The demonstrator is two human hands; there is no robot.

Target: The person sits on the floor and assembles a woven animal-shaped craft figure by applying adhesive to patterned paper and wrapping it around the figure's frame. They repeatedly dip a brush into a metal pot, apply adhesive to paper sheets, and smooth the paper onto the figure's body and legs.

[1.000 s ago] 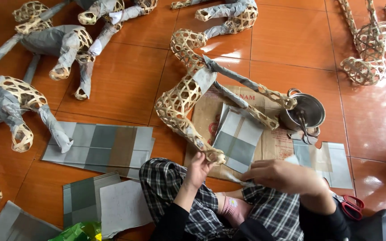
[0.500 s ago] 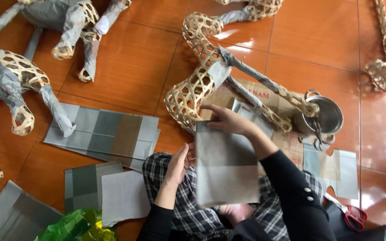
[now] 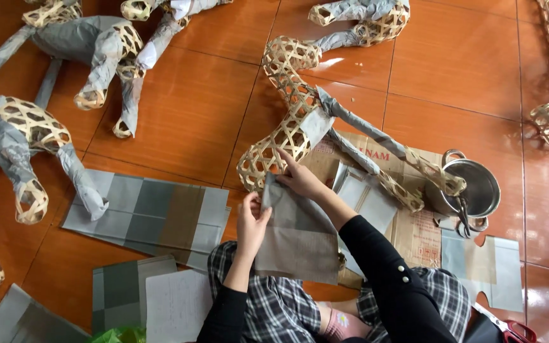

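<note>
A woven bamboo frame point(image 3: 290, 121), shaped like an animal and partly covered in grey paper, lies on the floor before me. I hold a grey sheet of paper point(image 3: 297, 235) against the frame's lower end. My right hand point(image 3: 300, 176) presses the sheet's top edge onto the weave. My left hand point(image 3: 252, 219) grips the sheet's left edge. Both sleeves are black; my checked trousers show below the sheet.
Several other paper-wrapped bamboo frames point(image 3: 17, 136) lie on the orange tiled floor point(image 3: 185, 114). Grey paper sheets point(image 3: 154, 213) are stacked at the left. A metal pot point(image 3: 474, 187) with scissors stands on cardboard point(image 3: 420, 228) at the right. Red-handled scissors point(image 3: 513, 329) lie bottom right.
I have brought the grey sheet from my lap up to the frame's lower end. My left hand has moved onto the sheet's edge. The view has shifted slightly.
</note>
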